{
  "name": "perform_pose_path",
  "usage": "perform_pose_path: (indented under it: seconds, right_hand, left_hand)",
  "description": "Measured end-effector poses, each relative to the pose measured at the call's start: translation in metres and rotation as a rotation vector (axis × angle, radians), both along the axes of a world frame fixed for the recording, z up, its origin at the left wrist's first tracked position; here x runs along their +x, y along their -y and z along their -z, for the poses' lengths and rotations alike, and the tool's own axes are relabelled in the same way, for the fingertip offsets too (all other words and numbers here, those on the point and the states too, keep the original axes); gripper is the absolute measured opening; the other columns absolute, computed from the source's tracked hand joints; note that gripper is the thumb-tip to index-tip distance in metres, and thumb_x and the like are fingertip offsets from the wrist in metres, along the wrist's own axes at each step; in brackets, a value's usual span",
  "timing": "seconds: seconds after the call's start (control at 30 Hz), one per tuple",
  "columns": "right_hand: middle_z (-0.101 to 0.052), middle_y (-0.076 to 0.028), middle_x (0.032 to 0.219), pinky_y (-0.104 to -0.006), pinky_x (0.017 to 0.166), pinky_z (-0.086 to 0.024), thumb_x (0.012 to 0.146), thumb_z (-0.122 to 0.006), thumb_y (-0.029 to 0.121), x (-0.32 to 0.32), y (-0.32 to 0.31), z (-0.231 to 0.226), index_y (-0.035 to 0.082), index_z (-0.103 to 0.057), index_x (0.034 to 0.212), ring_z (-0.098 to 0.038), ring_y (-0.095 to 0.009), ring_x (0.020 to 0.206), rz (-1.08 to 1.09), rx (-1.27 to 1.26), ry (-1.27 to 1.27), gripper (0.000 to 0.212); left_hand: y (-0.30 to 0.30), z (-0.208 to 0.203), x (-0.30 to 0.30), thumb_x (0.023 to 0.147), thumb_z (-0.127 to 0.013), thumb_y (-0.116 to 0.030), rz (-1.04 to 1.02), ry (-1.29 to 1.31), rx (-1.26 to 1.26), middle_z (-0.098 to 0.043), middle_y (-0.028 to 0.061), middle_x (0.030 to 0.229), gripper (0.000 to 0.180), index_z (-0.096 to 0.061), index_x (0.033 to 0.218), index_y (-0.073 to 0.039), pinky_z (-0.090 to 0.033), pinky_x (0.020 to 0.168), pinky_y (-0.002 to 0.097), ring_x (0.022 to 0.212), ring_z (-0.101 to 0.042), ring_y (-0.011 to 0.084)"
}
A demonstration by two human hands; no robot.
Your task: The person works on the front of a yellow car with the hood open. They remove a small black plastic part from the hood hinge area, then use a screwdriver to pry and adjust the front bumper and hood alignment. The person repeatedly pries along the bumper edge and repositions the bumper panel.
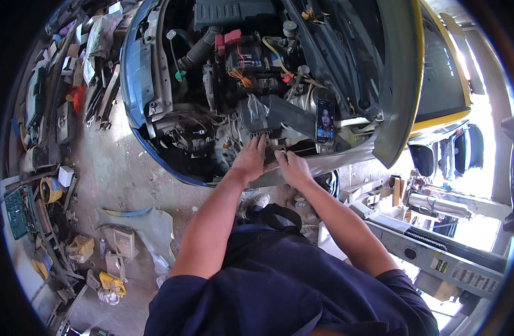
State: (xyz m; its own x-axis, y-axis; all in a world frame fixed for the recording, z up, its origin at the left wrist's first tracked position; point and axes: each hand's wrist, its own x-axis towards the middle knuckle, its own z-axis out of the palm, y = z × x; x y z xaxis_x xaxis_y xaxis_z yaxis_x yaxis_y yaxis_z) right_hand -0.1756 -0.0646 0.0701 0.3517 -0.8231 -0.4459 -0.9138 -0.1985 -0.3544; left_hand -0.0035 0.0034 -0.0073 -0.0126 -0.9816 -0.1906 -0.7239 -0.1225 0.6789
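Two bare hands worked at one open engine bay (223,120) in a cluttered workshop.
The left hand (248,162) reached with extended fingers to the near edge of a dark box (257,117), at the bay's near side; the right hand (295,169) was half curled beside the fender (346,162), and whether either grasped anything could not be told. One phone (325,120) stood lit by the fender. One battery (260,59) bore a printed label, too small to read. On the stained floor (147,193) lay one loose pale panel (156,232) and two beige containers (122,242).
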Motion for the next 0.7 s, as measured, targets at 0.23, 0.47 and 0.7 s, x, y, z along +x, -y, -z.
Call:
perform_pose_path:
  seconds: [0.23, 0.47, 0.7]
  right_hand:
    - [-0.058, -0.003, 0.073, -0.0352, 0.054, -0.047, 0.109, -0.064, 0.06, 0.012, -0.008, 0.012, 0.007, -0.068, 0.099, -0.058, -0.014, 0.062, 0.728, 0.597, 0.492, 0.054]
    - [-0.075, -0.031, 0.1, -0.0612, 0.087, -0.057, 0.107, -0.066, 0.055, -0.008, 0.055, -0.037, 0.001, -0.068, 0.11, -0.071, -0.054, 0.1, -0.531, -0.094, -0.065, 0.054]
    - [-0.076, -0.032, 0.104, -0.0621, 0.091, -0.057, 0.107, -0.06, 0.06, -0.008, 0.028, -0.012, 0.001, -0.068, 0.11, -0.072, -0.055, 0.101, -0.223, 0.011, -0.07, 0.059]
  left_hand:
    - [0.003, -0.002, 0.003, 0.088, -0.084, -0.061, -0.012, -0.043, 0.033, -0.046, 0.0274, 0.161, 0.118, -0.029, 0.169, 0.006, -0.044, 0.125, 0.0489, 0.149, -0.049, 0.0459]
    - [0.0, -0.007, 0.0, 0.09, -0.081, -0.064, -0.023, -0.002, -0.019, -0.049, 0.0252, 0.154, 0.118, -0.03, 0.168, 0.008, -0.046, 0.122, 0.0483, 0.143, -0.053, 0.0439]
    - [0.0, 0.0, -0.001, 0.09, -0.082, -0.061, -0.034, 0.004, -0.032, -0.049, 0.0258, 0.156, 0.114, -0.032, 0.167, 0.006, -0.045, 0.123, 0.0482, 0.145, -0.052, 0.0435]
